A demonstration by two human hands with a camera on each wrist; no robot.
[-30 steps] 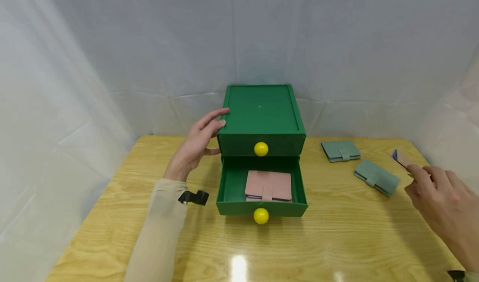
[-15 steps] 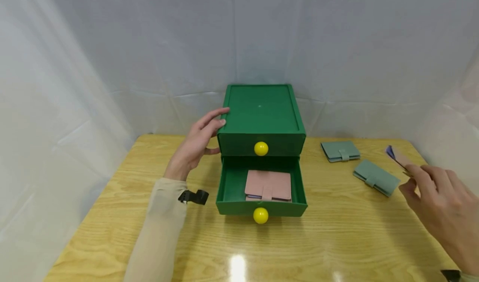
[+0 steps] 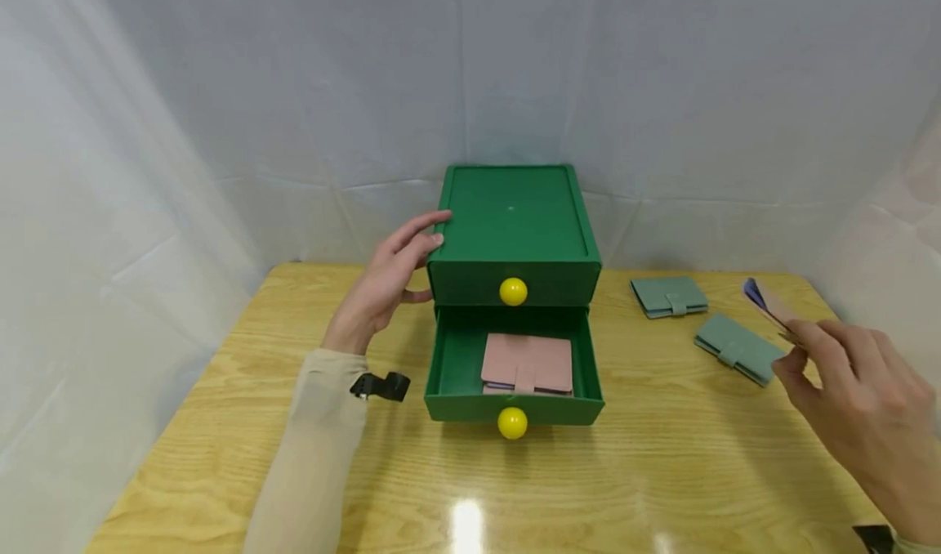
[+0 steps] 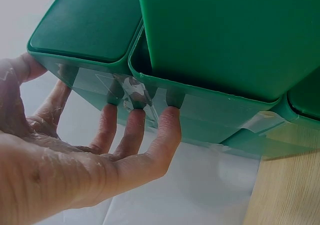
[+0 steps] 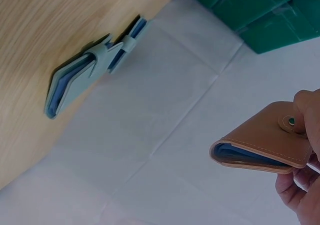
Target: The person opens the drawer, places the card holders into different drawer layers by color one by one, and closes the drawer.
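A green two-drawer box [image 3: 515, 227] stands at the back middle of the wooden table [image 3: 662, 464]. Its lower drawer [image 3: 515, 407] is pulled out and holds a pink wallet [image 3: 527, 364]. My left hand [image 3: 385, 280] rests with straight fingers [image 4: 165, 140] against the box's left side. My right hand [image 3: 853, 382] pinches a tan wallet [image 3: 768, 305] with a blue lining [image 5: 265, 145], lifted above the table's right side.
Two grey-green wallets [image 3: 669, 296] [image 3: 738, 348] lie on the table right of the box; both show in the right wrist view [image 5: 90, 70]. Yellow knobs [image 3: 512, 292] [image 3: 511, 423] mark both drawers. White cloth walls surround the table.
My right hand has lifted the tan wallet higher and a little leftward. The left hand, the box and the other wallets have stayed in place.
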